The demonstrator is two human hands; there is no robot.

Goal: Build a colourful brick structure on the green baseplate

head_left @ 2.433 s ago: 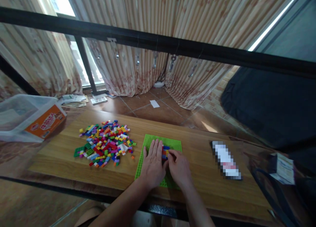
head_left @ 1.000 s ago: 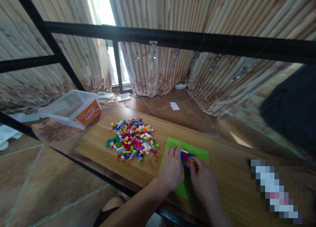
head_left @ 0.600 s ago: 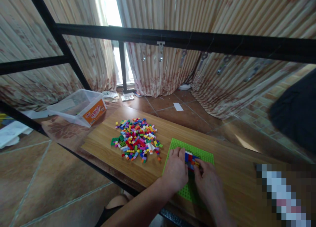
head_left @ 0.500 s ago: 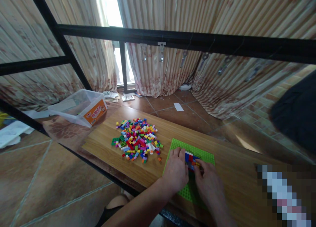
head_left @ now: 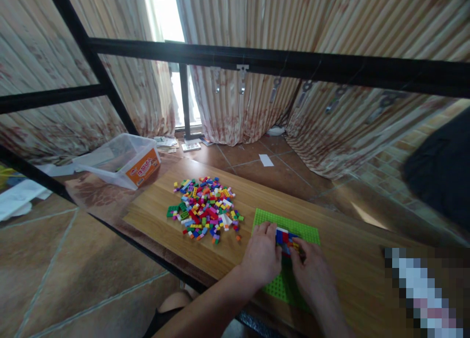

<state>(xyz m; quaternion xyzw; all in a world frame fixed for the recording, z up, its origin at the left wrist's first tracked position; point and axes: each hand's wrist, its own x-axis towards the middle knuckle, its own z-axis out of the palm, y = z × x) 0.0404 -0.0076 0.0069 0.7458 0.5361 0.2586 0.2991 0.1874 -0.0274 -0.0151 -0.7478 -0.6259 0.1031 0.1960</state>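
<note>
A green studded baseplate (head_left: 290, 284) lies on the wooden board, and on it sits a small build of toy bricks (head_left: 282, 236) in blue, red, white and other colours. My left hand (head_left: 261, 254) grips the build's left side, fingers curled over its far edge and thumb at the near side. From the right, my right hand (head_left: 314, 269) presses thumb and forefinger together at the build's right end, by some orange and yellow bricks. Which single brick the fingertips touch is partly hidden. Left of the baseplate lies a pile of loose toy bricks (head_left: 205, 208) in many colours.
A clear plastic box (head_left: 121, 156) with an orange label stands at the board's far left. The wooden board (head_left: 154, 205) spans the middle. Black metal bars (head_left: 257, 56) cross in front of striped curtains. A blurred-out patch covers the lower right.
The whole view has shifted very slightly. Both hands stay at the build, with the right fingertips moved only a little, showing more of the blue and red bricks.
</note>
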